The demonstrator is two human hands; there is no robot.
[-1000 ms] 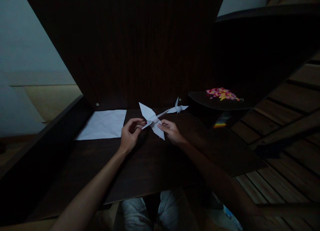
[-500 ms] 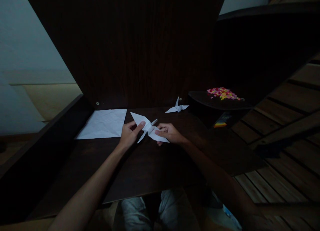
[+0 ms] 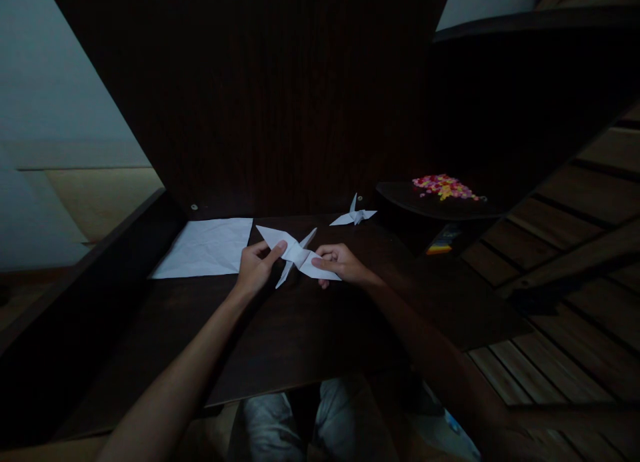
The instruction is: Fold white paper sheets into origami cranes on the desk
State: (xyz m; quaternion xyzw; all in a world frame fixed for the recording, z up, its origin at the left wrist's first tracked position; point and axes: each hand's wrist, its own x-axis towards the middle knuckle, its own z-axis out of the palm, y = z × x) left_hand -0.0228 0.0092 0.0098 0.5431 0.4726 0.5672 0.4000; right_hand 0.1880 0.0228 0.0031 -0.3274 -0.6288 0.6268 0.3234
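Between my hands is a white origami crane [image 3: 299,254], its wings spread out to either side. My left hand [image 3: 259,265] pinches the left wing, thumb on top. The right wing is pinched by my right hand [image 3: 340,265], also with the thumb on top and the fingers curled beneath. The crane's two narrow points stick out, one toward the back right and one toward the front left. Behind it, a second white paper crane [image 3: 356,217] rests on the dark desk near the back panel. A white sheet of paper [image 3: 205,249] with creases lies left of my left hand.
A dark wooden desk [image 3: 300,342] has a tall back panel [image 3: 280,102] and a raised left side board [image 3: 85,275]. At the right, a small curved shelf [image 3: 400,199] bears a pile of pink, red and yellow pieces [image 3: 445,187]. Wooden slats [image 3: 575,242] stand farther right.
My hands have moved slightly apart, drawing the crane's wings outward. Its middle now looks flatter and wider. The second crane and the sheet have stayed put.
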